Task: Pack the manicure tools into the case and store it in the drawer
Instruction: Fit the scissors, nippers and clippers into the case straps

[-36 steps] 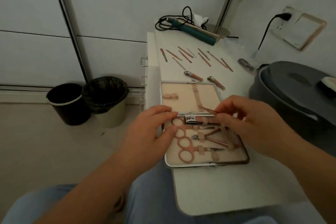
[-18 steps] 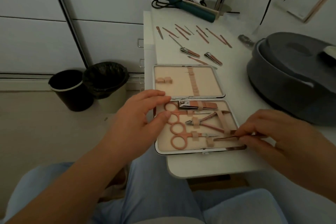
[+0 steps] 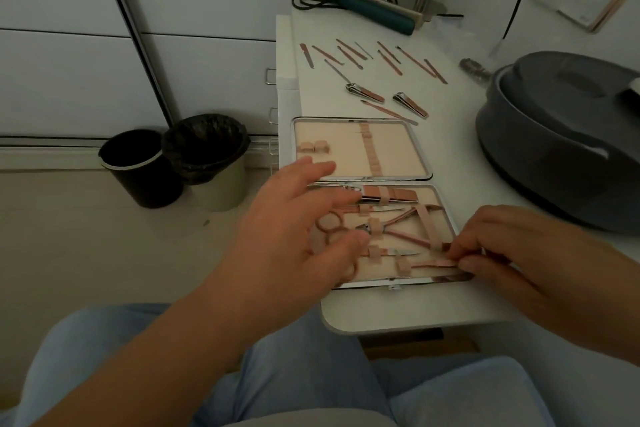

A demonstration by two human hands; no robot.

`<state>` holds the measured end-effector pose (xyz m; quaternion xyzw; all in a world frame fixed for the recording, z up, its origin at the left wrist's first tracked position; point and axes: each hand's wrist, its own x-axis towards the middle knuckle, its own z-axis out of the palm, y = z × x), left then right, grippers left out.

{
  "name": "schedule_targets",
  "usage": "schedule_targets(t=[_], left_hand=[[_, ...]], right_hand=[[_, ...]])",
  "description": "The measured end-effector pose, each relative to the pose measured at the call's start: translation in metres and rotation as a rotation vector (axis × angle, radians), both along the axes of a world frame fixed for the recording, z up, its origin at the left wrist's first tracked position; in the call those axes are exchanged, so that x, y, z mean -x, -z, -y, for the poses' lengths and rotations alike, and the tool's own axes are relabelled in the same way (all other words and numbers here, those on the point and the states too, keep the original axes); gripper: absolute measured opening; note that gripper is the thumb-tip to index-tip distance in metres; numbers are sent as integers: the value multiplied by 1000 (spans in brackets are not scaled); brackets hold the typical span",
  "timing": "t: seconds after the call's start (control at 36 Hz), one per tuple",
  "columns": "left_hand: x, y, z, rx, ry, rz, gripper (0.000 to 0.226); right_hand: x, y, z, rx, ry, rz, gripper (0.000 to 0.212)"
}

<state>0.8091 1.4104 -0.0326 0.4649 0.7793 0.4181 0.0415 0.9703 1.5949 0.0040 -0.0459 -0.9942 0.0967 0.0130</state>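
Left hand (image 3: 294, 239): moved from the case (image 3: 360, 198) edge onto the scissors (image 3: 332, 229), fingers spread, grasping nothing. Right hand (image 3: 512, 253): unchanged, pinching a slim rose-gold tool (image 3: 433, 263) at the lowest strap.

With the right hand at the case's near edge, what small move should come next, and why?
Probably push the thin tool leftward under its loop: the right hand pinches its end, and the left hand steadies the case.
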Motion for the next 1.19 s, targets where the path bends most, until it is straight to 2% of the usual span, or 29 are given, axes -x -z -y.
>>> schedule_targets(t=[0.19,0.36,0.56,0.72,1.0,1.19], left_hand=[[-9,1,-5,43,140,-84,40],[-10,4,-6,37,150,-90,22],[-11,6,-6,37,152,-77,19],[-11,8,-6,15,149,-88,23],[-12,8,-7,-6,146,-79,15],[-11,9,-6,-17,159,-88,20]], right_hand=[[8,2,13,-16,-16,-65,28],[13,8,23,2,-15,-123,31],[6,1,11,-3,-22,-160,45],[9,2,9,-30,-18,-121,26],[9,4,16,1,-52,-125,25],[11,9,15,83,-32,-175,24]])
